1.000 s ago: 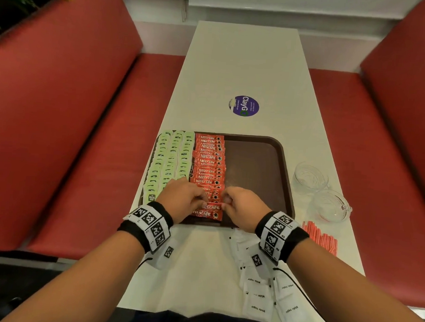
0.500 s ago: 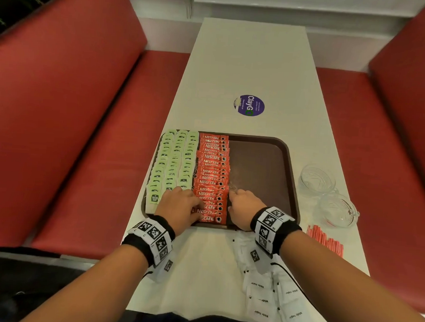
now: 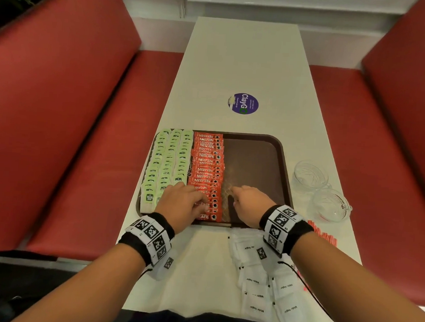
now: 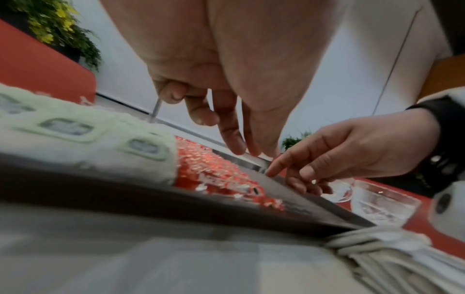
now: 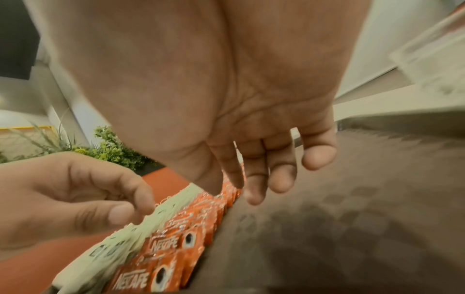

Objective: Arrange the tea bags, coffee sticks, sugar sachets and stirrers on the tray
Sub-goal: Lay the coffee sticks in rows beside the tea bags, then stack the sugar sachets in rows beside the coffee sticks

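The red coffee sticks [image 3: 207, 175], stacked in a column under the left hand [image 3: 182, 203], read "NESCAFE" in white. The white sugar sachets [image 3: 261, 281] behind the right hand [image 3: 248, 202] read "White Sugar". Well beyond both hands, a round purple sticker [image 3: 243, 103] on the tabletop [image 3: 236, 58] reads "ClayGo"; its smaller print is illegible.

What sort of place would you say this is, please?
Probably a café or canteen booth: red padded benches flank a narrow white table, which bears a brown serving tray and a round ClayGo sticker.
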`<move>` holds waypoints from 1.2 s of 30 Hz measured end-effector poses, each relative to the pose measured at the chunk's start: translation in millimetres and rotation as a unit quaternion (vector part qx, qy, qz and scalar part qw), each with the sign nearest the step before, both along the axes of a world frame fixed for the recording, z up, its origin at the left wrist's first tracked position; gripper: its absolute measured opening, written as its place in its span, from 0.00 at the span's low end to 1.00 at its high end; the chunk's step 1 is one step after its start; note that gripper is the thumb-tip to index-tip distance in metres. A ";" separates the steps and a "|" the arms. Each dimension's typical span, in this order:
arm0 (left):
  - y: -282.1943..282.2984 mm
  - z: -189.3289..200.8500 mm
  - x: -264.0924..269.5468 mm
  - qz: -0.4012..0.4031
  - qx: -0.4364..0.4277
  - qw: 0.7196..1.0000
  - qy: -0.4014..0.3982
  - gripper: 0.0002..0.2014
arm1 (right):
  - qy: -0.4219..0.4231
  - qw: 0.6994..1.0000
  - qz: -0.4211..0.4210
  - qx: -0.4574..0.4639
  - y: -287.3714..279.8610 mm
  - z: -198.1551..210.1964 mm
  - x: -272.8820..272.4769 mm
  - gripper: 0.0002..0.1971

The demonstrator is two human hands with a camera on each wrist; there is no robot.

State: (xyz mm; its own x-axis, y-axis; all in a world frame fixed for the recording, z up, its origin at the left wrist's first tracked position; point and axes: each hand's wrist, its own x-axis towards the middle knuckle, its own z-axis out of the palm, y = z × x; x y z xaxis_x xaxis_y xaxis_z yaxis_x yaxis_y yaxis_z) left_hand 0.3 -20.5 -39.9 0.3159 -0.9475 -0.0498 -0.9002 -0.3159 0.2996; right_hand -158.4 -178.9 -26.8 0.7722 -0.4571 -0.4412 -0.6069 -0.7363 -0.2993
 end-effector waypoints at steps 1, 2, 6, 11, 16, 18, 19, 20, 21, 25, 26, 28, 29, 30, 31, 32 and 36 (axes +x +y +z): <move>-2.8 3.1 -6.7 -0.018 -0.008 1.000 0.002 0.12 | -0.006 1.000 -0.003 -0.002 -2.8 1.9 -8.4 0.17; -6.0 5.9 -14.7 -0.042 -0.007 0.999 0.003 0.14 | -0.006 1.000 -0.006 -0.005 -5.2 4.2 -17.4 0.15; -18.9 10.1 -53.3 -0.148 0.039 0.988 -0.009 0.17 | -0.005 1.000 -0.013 -0.001 -7.5 12.0 -56.3 0.13; -28.0 3.5 -82.6 -0.191 0.093 0.975 -0.059 0.19 | -0.010 0.999 -0.043 0.022 0.6 11.2 -91.6 0.12; -30.0 5.4 -89.9 -0.200 0.090 0.970 -0.101 0.13 | -0.051 0.996 -0.063 0.036 6.1 9.8 -105.3 0.12; -31.8 7.8 -90.6 -0.197 0.093 0.970 -0.108 0.14 | -0.056 0.996 -0.056 0.042 8.1 11.1 -106.8 0.14; -33.0 8.8 -90.1 -0.190 0.088 0.972 -0.107 0.14 | -0.059 0.996 -0.051 0.042 9.2 12.1 -106.4 0.16; -34.0 9.7 -89.7 -0.181 0.080 0.975 -0.101 0.14 | -0.066 0.996 -0.045 0.042 10.7 12.9 -106.3 0.17; -34.8 11.2 -89.1 -0.170 0.070 0.979 -0.091 0.15 | -0.076 0.995 -0.042 0.041 12.0 13.5 -105.6 0.18; -35.5 21.9 -83.5 -0.115 0.030 0.993 -0.019 0.14 | -0.128 0.990 -0.037 0.036 17.5 17.4 -99.7 0.19; -35.2 26.4 -81.9 -0.096 0.013 0.995 0.012 0.13 | -0.141 0.989 -0.034 0.038 18.0 17.3 -97.4 0.21; -35.8 36.8 -79.5 -0.058 -0.018 0.995 0.081 0.09 | -0.163 0.985 -0.031 0.055 19.6 18.8 -92.4 0.30; -37.2 41.5 -78.3 -0.043 -0.032 0.992 0.111 0.08 | -0.171 0.983 -0.034 0.066 19.9 19.6 -89.3 0.37; -39.2 45.8 -77.2 -0.031 -0.044 0.989 0.137 0.07 | -0.173 0.981 -0.040 0.079 19.9 20.5 -86.0 0.45; -41.8 49.1 -76.0 -0.022 -0.057 0.986 0.157 0.07 | -0.170 0.980 -0.049 0.094 20.7 24.0 -82.3 0.52; -44.6 51.8 -74.7 -0.017 -0.069 0.982 0.173 0.06 | -0.170 0.978 -0.059 0.107 20.9 26.3 -77.9 0.55; -53.8 61.2 -70.5 -0.026 -0.095 0.969 0.228 0.09 | -0.226 0.961 -0.097 0.127 18.0 30.6 -62.4 0.34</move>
